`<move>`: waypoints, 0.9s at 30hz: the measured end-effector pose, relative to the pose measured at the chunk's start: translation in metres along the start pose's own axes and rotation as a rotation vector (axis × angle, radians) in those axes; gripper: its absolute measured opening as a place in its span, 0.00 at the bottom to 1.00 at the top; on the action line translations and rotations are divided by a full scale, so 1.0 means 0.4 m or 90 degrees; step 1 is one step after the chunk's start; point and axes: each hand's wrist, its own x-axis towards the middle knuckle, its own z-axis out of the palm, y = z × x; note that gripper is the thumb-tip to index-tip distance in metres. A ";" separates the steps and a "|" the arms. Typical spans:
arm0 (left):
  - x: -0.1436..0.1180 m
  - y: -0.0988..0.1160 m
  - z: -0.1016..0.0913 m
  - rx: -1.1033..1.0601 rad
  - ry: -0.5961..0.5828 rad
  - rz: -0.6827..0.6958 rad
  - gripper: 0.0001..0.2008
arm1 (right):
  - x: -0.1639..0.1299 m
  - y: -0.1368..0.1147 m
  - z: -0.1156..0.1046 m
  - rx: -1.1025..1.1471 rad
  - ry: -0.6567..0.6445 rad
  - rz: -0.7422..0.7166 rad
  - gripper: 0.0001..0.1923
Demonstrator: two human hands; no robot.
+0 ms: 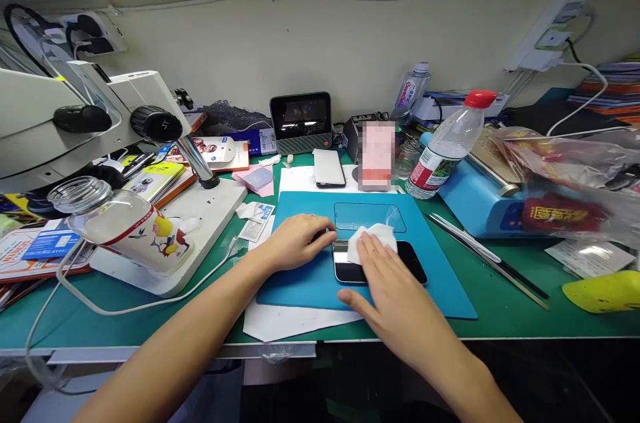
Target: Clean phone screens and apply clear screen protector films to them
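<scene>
A smartphone [411, 264] with a dark, glossy screen lies flat on a blue mat [300, 290]. My right hand [393, 276] presses a white wipe [384, 234] onto the screen, its fingers together and its thumb held out to the left. The wipe and fingers hide the middle of the phone. Beside the phone's upper left corner is my left hand [297, 241], its fingers curled and the thumb and forefinger tips close together; whether anything is between them is hidden. Just behind the phone, a clear screen protector [370, 210] with a dark outline lies on the mat.
At left, a microscope stand [200, 236] bears a glass jar [143, 226]; a white cable [165, 304] crosses the table. Behind the mat are a white phone-like slab [329, 168] and a smart display [301, 123]. At right are a bottle [445, 150], tweezers [485, 256] and a blue device [475, 196].
</scene>
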 end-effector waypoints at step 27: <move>-0.007 0.012 -0.006 -0.016 -0.021 -0.008 0.14 | -0.172 0.068 0.008 -0.049 0.143 -0.066 0.41</move>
